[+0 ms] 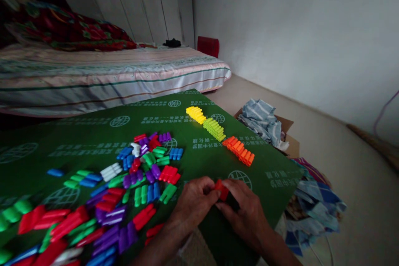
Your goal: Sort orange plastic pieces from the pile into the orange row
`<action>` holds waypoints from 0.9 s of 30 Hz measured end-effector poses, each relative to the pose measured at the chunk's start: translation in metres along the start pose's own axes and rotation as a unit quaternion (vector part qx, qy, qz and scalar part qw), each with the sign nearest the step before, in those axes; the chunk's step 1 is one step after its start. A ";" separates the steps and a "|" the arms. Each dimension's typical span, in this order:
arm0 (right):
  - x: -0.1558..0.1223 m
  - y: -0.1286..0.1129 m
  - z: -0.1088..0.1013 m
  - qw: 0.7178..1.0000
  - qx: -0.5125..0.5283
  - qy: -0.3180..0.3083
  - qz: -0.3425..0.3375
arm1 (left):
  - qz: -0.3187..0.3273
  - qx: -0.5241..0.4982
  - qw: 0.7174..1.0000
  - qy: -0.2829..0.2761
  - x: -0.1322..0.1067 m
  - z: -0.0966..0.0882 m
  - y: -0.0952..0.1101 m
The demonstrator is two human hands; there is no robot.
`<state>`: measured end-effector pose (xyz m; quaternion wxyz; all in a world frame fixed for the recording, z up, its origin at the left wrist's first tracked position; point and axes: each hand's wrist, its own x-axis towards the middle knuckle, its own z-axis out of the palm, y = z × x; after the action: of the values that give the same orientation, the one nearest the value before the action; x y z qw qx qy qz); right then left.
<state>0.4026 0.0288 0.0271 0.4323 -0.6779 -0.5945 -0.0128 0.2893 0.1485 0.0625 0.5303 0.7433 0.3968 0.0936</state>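
Observation:
My left hand (193, 203) and my right hand (241, 208) meet near the front edge of a green printed board (199, 153). Both pinch a small red plastic piece (221, 189) between their fingertips. To the left lies a loose pile of mixed plastic pieces (124, 187) in red, green, blue, purple and white. Farther back on the board three sorted rows run in a diagonal line: yellow pieces (195, 114), lime green pieces (214, 128) and orange pieces (239, 150).
A bed with a striped cover (109, 75) and a red floral pillow (68, 29) stands behind the board. A cardboard box with striped cloth (264, 122) sits on the right, with more cloth (314, 208) on the floor. A red box (208, 45) stands by the wall.

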 end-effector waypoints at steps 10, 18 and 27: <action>-0.003 0.015 0.006 0.996 -0.086 -0.034 -0.009 | 0.005 0.097 0.991 0.091 0.014 -0.022 -0.024; 0.006 0.018 -0.002 0.999 -0.050 -0.009 0.005 | 0.050 0.190 0.976 0.099 0.017 -0.017 -0.022; 0.045 0.087 -0.047 0.983 -0.128 0.092 0.095 | 0.075 0.218 0.969 0.092 0.013 -0.016 -0.032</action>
<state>0.5103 0.0438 0.0307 0.3939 -0.7771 -0.4783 -0.1102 0.2730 0.1727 0.0380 0.3085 0.8569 0.3974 0.1122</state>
